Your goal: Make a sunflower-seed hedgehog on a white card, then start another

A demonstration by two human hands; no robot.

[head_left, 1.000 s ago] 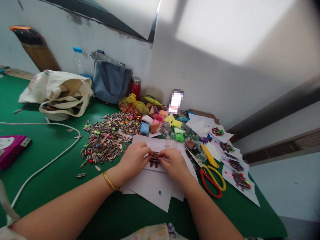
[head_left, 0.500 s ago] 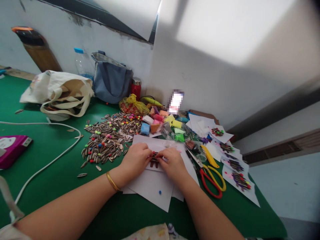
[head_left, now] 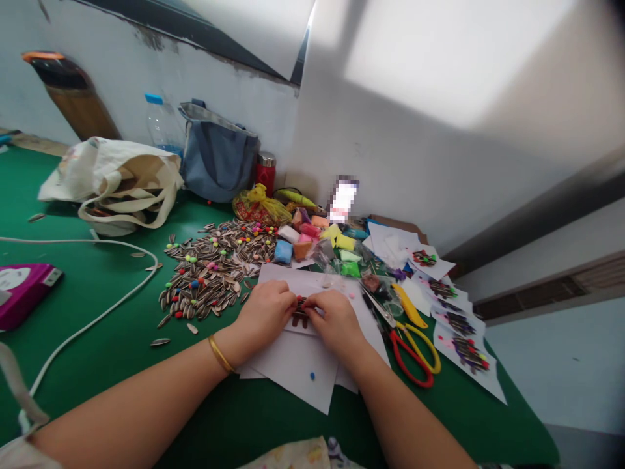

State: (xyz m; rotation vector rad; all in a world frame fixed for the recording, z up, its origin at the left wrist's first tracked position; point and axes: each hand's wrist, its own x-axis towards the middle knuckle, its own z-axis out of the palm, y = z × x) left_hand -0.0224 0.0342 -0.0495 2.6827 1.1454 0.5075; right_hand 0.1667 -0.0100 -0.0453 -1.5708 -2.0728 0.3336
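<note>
The seed figure (head_left: 299,314), long axis near–far with its stem nearward, lies between left hand (head_left: 263,312) and right hand (head_left: 336,320); both pinch it.

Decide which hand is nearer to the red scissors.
Right. The right hand sits close beside the red scissors; the left hand lies beyond it, on the far side from them, nearer the seeds.

Craft workroom, green table (head_left: 122,326), sunflower seeds (head_left: 205,273), clay blocks (head_left: 312,238), scissors (head_left: 413,345), paper sheets (head_left: 303,365)
</note>
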